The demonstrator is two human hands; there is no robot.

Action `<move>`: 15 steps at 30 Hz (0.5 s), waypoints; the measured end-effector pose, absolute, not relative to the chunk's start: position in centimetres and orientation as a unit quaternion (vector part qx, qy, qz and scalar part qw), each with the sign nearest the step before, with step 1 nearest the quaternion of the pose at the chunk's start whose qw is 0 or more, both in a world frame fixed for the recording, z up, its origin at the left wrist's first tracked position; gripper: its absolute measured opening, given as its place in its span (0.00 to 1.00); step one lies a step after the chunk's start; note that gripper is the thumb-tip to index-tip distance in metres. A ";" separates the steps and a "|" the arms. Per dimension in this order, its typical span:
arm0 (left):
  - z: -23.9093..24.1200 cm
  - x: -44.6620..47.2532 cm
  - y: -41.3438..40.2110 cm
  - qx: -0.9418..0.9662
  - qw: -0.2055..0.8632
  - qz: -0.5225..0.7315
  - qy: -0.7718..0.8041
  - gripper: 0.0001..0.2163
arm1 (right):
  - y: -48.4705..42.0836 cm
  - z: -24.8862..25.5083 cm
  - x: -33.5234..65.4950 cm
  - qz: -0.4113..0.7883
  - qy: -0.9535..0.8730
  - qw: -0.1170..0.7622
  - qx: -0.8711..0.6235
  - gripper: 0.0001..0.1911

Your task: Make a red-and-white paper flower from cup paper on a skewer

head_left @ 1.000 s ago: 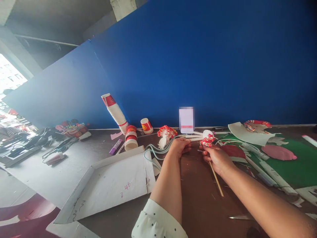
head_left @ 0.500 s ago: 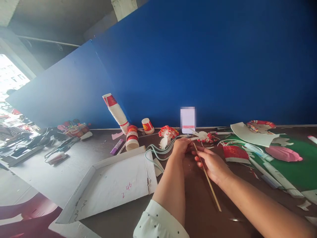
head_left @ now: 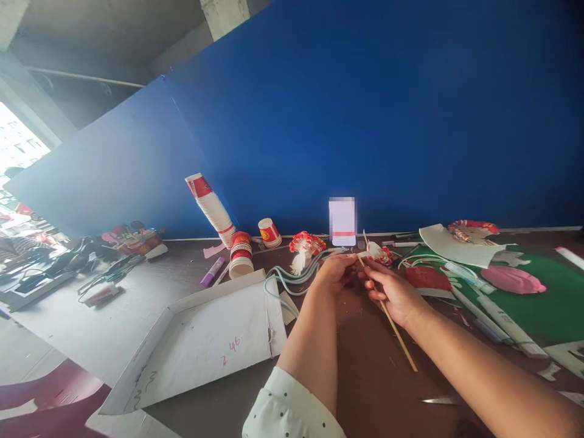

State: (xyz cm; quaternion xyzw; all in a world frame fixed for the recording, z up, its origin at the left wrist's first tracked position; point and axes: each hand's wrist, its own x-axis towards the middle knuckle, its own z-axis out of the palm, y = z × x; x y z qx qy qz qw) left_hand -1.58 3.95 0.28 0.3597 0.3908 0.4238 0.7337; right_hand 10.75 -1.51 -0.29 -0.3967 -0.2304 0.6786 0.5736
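"Judging by what is laid out, how far along is the work?"

"Partway, it would seem. A fringed red-and-white paper bunch (head_left: 306,246) is set on the bench (head_left: 365,389), and a red curved paper piece (head_left: 429,280) is seen to the right, apparently cut. The leaning stack of paper cups (head_left: 212,210) and the single paper cup (head_left: 270,233) look uncut. No join between stick and paper can be made out, so how much is left cannot be counted."

"How is the grip formed?"

"By the right hand (head_left: 390,289), the thin wooden stick (head_left: 401,344) is pinched between thumb and fingers. By the left hand (head_left: 338,271), curled fingers are brought close to the stick's upper end; whether anything is pinched there cannot be told, since the fingertips are hidden."

"And where does the stick lie?"

"It is held aslant. Its upper end is placed between the two hands, and its lower length is passed beneath the right palm and out toward the wearer, bare of paper. Just beyond the right fingers, a red-and-white paper piece (head_left: 382,254) is seen; whether it is touched cannot be told."
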 end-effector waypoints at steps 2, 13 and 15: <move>0.2 -1.6 4.0 0.363 0.741 0.417 0.380 0.06 | -1.5 -0.2 10.9 0.681 -0.240 0.573 -0.388 0.13; 0.6 -2.5 3.7 0.374 0.786 0.379 0.315 0.06 | -1.2 0.1 11.3 0.663 -0.263 0.578 -0.398 0.15; 0.5 -2.8 3.8 0.386 0.783 0.380 0.307 0.07 | -1.2 0.2 11.3 0.661 -0.258 0.578 -0.404 0.16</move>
